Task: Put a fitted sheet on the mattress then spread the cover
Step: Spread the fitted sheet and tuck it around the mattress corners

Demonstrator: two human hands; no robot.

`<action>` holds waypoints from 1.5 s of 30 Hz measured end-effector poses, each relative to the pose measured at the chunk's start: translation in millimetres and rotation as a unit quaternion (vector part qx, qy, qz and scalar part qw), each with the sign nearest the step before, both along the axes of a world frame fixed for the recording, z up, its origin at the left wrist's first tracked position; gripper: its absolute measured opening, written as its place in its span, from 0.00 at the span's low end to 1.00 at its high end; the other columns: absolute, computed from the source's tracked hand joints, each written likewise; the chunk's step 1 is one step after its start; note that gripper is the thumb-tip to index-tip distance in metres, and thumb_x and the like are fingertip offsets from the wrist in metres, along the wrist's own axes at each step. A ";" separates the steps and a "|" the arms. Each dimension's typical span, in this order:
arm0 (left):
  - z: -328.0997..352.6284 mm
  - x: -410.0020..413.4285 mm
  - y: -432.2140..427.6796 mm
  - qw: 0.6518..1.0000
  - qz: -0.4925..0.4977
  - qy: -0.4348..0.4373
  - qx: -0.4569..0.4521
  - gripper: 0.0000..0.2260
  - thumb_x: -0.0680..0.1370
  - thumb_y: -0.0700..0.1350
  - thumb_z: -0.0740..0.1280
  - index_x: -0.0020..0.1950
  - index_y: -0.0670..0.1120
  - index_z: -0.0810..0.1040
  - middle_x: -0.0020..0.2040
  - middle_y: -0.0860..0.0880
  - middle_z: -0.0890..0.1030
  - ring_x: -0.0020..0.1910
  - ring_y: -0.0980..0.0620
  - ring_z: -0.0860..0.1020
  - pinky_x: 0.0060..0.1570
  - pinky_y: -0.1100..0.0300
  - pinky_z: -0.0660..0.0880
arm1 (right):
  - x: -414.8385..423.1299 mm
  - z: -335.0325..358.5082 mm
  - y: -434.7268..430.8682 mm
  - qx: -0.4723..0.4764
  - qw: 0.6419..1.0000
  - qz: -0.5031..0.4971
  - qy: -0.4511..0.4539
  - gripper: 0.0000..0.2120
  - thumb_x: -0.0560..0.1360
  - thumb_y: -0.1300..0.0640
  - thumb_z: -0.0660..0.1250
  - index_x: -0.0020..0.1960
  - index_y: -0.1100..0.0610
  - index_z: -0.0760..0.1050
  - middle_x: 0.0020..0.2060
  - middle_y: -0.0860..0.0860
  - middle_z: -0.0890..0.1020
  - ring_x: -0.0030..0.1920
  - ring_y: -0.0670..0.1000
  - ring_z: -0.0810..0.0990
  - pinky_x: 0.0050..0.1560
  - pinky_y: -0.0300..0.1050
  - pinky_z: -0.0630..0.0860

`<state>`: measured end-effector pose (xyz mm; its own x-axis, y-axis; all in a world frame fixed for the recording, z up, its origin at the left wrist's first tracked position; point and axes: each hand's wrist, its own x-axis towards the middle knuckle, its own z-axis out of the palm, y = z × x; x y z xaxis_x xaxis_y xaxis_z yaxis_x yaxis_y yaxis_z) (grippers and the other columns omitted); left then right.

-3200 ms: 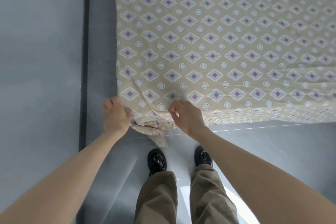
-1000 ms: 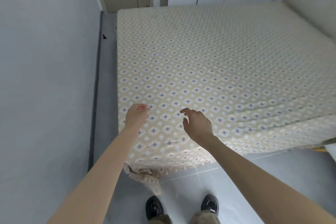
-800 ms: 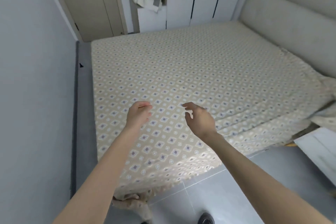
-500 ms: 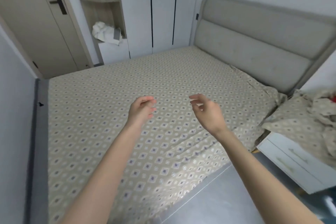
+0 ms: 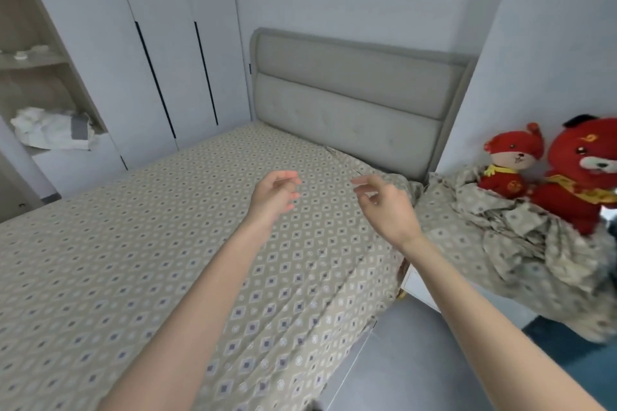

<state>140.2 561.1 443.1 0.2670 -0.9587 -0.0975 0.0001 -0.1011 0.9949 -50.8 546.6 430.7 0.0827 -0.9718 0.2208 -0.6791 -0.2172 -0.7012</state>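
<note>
Fitted sheet (image 5: 133, 260): spread over bed (image 5: 350, 93), below both hands.
L hand (image 5: 273, 197): grip released, fingers loosely curled, holds nothing.
R hand (image 5: 384, 207): same, in air.
Cover (image 5: 500, 233): crumpled heap on nightstand (image 5: 420, 287), rt of bed.
Red plush toys (image 5: 510, 160): atop cover.

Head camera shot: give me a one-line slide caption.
Left hand and right hand hover empty over the patterned fitted sheet, matching cover heaped by two red plush toys.
</note>
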 end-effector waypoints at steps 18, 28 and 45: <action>8.2 -152.6 -358.9 0.992 -0.125 -0.015 0.004 0.07 0.80 0.40 0.63 0.57 0.45 0.75 0.53 0.48 0.77 0.40 0.57 0.76 0.42 0.65 0.73 | -137.9 21.8 -314.7 -0.017 0.993 -0.117 0.008 0.12 0.78 0.56 0.61 0.58 0.46 0.76 0.49 0.42 0.82 0.49 0.50 0.80 0.54 0.48 0.76; -16.3 -264.9 -500.8 0.992 -0.118 -0.043 0.018 0.10 0.80 0.41 0.63 0.61 0.43 0.74 0.54 0.48 0.77 0.47 0.50 0.76 0.41 0.64 0.72 | -252.1 0.4 -459.0 0.001 0.993 -0.114 -0.003 0.12 0.78 0.56 0.60 0.59 0.46 0.76 0.49 0.41 0.81 0.51 0.48 0.77 0.56 0.50 0.75; -84.6 -372.1 -704.0 0.978 -0.187 -0.068 0.054 0.05 0.79 0.39 0.63 0.54 0.45 0.73 0.53 0.48 0.78 0.41 0.55 0.77 0.43 0.63 0.74 | -352.8 -55.2 -626.0 0.038 0.988 -0.144 -0.042 0.12 0.78 0.57 0.60 0.59 0.47 0.76 0.51 0.44 0.81 0.47 0.47 0.78 0.52 0.44 0.74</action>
<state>-231.9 -142.9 358.5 -0.0830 -0.9780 -0.1914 -0.1896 -0.1730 0.9665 -403.7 -79.4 375.5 -0.2158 -0.9662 0.1410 -0.6437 0.0322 -0.7646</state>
